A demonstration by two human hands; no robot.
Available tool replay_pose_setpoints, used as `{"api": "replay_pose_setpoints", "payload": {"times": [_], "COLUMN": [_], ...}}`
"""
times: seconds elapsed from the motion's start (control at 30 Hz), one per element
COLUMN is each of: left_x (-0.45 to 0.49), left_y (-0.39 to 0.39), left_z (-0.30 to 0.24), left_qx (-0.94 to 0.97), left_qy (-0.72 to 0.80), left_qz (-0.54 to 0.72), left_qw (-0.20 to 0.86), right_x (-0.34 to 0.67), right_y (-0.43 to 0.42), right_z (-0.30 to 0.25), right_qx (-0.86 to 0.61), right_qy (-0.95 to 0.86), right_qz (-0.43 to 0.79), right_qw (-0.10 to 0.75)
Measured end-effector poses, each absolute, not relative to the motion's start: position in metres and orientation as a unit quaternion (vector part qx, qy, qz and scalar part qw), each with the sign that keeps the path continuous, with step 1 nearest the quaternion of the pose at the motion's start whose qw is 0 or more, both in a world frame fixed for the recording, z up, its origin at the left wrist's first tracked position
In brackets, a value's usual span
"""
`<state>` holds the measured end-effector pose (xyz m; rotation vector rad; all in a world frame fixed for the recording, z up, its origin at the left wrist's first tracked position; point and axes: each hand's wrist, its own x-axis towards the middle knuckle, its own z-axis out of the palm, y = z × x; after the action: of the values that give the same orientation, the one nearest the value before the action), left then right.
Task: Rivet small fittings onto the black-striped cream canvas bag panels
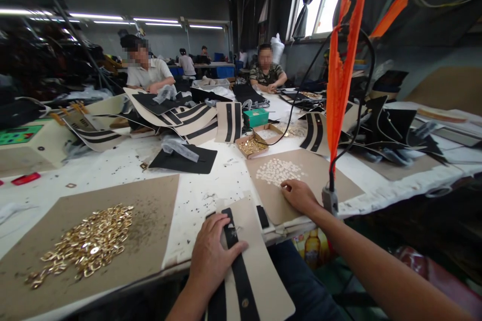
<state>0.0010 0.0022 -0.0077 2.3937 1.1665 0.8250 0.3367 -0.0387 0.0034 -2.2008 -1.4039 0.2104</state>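
Note:
My left hand (214,251) grips a beige panel (265,261) with black strips, its thumb and fingers across one strip. The panel hangs partly over the table's front edge, and a round metal piece (245,303) shows low on that strip. On a brown board (320,173) to the right, small white discs (278,171) lie in a loose pile. At the near edge of this pile, my right hand (299,195) has its thumb and fingertips drawn together. Whatever may be between those fingertips is hidden.
Gold metal fittings (90,241) are heaped on a left board (160,210). Beyond stand a box of small gold parts (251,146), a green box (256,118) and striped panels (199,120). An orange strap (339,70) and cable connector (330,201) hang near my right forearm. People sit opposite.

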Motion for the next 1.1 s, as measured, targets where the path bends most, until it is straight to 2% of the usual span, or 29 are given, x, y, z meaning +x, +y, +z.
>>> {"api": "replay_pose_setpoints", "payload": {"times": [0.37, 1.1], "left_x": [0.000, 0.003], "left_y": [0.001, 0.003], "left_z": [-0.009, -0.011], "left_qx": [0.844, 0.852], "left_qy": [0.409, 0.406], "left_qz": [0.302, 0.292], "left_qw": [0.169, 0.154], "right_x": [0.342, 0.341], "right_y": [-0.038, -0.042], "right_z": [-0.008, 0.004], "right_qx": [-0.805, -0.789], "right_qy": [-0.526, -0.549], "right_qz": [0.067, 0.102], "right_qw": [0.266, 0.256]}}
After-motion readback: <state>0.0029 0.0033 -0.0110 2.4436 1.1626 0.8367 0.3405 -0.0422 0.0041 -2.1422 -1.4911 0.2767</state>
